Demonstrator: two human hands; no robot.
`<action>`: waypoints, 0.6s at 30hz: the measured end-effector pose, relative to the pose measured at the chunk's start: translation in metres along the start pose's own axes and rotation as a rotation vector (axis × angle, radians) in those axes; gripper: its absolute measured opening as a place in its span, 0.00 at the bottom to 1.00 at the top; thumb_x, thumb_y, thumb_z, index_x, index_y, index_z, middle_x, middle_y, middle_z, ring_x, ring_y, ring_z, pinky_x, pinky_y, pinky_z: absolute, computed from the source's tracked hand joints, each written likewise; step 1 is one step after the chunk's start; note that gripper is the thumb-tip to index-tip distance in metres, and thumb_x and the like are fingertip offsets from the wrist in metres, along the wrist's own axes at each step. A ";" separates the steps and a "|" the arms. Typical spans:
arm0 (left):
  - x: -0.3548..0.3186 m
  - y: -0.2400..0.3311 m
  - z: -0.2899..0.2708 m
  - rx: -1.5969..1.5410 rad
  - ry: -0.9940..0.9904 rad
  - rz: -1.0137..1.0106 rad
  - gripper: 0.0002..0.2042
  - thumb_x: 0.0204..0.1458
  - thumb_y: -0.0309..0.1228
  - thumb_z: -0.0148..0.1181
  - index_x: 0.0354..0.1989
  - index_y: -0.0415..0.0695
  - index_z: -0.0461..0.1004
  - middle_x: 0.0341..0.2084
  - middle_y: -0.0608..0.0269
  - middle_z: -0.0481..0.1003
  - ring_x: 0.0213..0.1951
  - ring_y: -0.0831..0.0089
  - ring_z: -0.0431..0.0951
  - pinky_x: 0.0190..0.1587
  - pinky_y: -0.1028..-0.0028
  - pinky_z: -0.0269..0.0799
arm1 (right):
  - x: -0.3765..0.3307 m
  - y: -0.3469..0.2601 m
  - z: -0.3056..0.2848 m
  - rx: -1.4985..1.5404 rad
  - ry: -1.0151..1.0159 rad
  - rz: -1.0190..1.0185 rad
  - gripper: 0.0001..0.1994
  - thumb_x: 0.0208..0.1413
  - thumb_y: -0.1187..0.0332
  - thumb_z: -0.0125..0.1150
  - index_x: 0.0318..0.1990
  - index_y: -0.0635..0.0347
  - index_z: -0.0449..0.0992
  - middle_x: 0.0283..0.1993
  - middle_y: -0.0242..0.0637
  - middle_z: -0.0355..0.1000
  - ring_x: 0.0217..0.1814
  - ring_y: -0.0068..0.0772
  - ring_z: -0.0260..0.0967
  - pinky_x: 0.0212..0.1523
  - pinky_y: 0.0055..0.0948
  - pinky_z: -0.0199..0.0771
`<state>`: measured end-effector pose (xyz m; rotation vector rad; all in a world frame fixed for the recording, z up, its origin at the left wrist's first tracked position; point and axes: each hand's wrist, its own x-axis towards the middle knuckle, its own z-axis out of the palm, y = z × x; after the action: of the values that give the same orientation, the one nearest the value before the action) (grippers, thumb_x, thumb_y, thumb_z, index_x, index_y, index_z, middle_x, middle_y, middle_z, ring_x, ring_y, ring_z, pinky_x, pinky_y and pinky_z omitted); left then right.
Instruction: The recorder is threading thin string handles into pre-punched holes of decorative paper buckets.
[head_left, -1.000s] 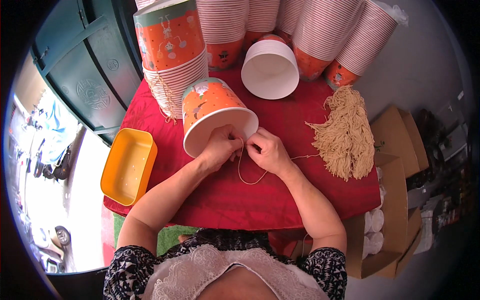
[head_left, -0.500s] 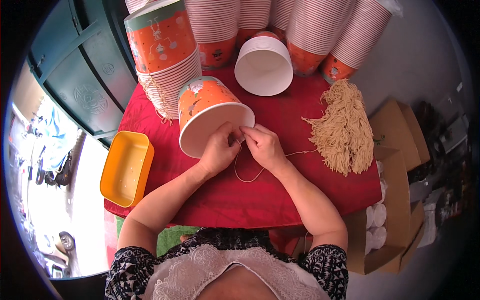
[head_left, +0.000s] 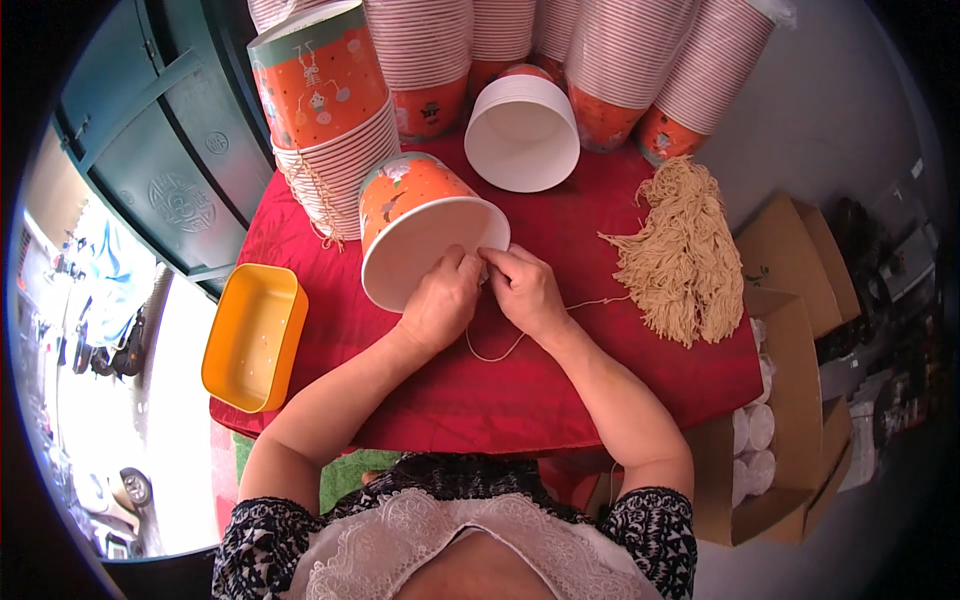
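Observation:
An orange patterned paper bucket (head_left: 418, 196) lies tilted on the red-covered table, its white open mouth toward me. At the right side of its rim, both my hands meet with fingers pinched. My left hand (head_left: 443, 298) reaches across the mouth, closed on a thin beige string (head_left: 494, 360). My right hand (head_left: 528, 297) pinches at the same spot from the right, close against the rim. The string hangs in a loop below the hands and runs on under my right wrist toward a bundle of beige strings (head_left: 690, 262). The fingertips hide the string's end.
A yellow plastic basket (head_left: 254, 340) stands at the left. Behind the bucket rises a nested bucket stack (head_left: 322, 90) with strings hanging off it. Another bucket (head_left: 522, 135) lies mouth forward before several wrapped stacks (head_left: 630, 60). Cardboard boxes (head_left: 790, 400) are right of the table.
My left hand has turned slightly and its fingers have closed in toward the right hand at the rim. The string loop has shifted a little. The bucket is nearly still.

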<state>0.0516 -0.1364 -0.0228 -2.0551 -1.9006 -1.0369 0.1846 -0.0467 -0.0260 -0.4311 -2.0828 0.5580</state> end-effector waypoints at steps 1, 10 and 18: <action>-0.001 -0.002 0.002 0.060 -0.008 0.011 0.09 0.48 0.23 0.56 0.37 0.37 0.67 0.35 0.45 0.71 0.34 0.50 0.77 0.34 0.58 0.76 | 0.000 0.000 0.000 -0.005 -0.004 0.001 0.13 0.47 0.80 0.57 0.43 0.65 0.78 0.32 0.47 0.73 0.35 0.50 0.73 0.36 0.41 0.76; -0.001 -0.010 0.008 0.030 0.043 -0.050 0.09 0.52 0.26 0.57 0.39 0.37 0.66 0.29 0.45 0.74 0.31 0.47 0.77 0.32 0.55 0.74 | -0.002 0.005 0.001 0.058 -0.072 0.073 0.14 0.53 0.79 0.53 0.46 0.67 0.77 0.37 0.51 0.74 0.40 0.54 0.74 0.39 0.42 0.77; 0.000 -0.007 0.002 0.004 0.033 -0.002 0.10 0.54 0.29 0.58 0.39 0.37 0.66 0.30 0.44 0.75 0.32 0.46 0.77 0.33 0.53 0.73 | 0.002 0.007 -0.008 0.258 -0.205 0.215 0.13 0.58 0.80 0.53 0.50 0.69 0.75 0.45 0.47 0.76 0.42 0.35 0.76 0.41 0.30 0.76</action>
<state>0.0457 -0.1342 -0.0263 -2.0216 -1.8877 -1.0592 0.1906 -0.0380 -0.0242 -0.4652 -2.1322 1.0228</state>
